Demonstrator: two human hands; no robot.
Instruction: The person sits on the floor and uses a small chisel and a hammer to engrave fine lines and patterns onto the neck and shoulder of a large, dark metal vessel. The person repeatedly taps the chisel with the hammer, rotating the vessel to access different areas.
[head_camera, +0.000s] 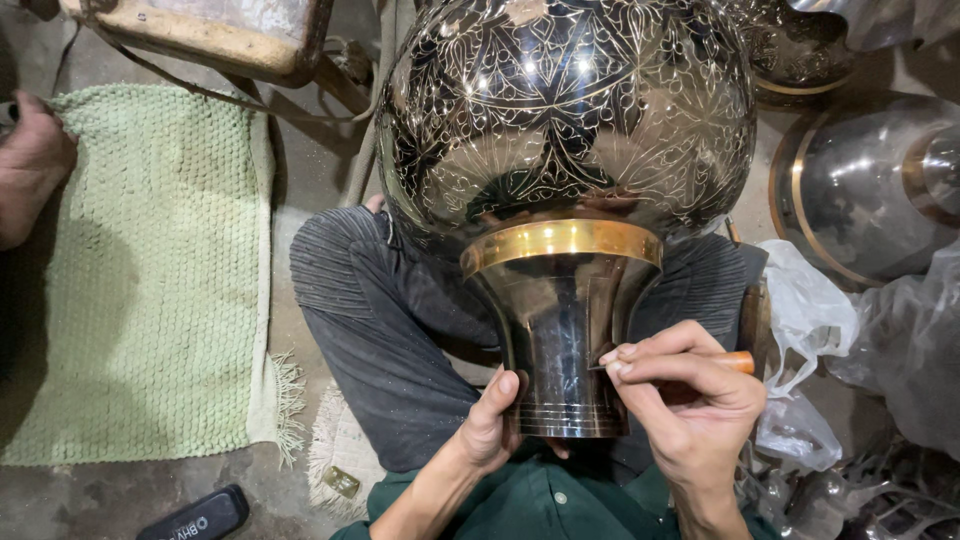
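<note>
A large dark metal vase (565, 130) with fine engraved floral lines lies across my lap, its round body away from me and its flared neck (562, 340) toward me. A brass band (560, 240) rings the top of the neck. My left hand (490, 425) steadies the neck's rim from the left, thumb on the metal. My right hand (685, 400) grips a small engraving tool with an orange wooden handle (738, 362), its tip pressed against the neck's right side.
A green woven mat (150, 280) covers the floor at left, with another person's hand (30, 165) at its far edge. A black case (195, 515) lies near the bottom. Other dark metal vessels (870, 190) and clear plastic wrap (810, 330) crowd the right side.
</note>
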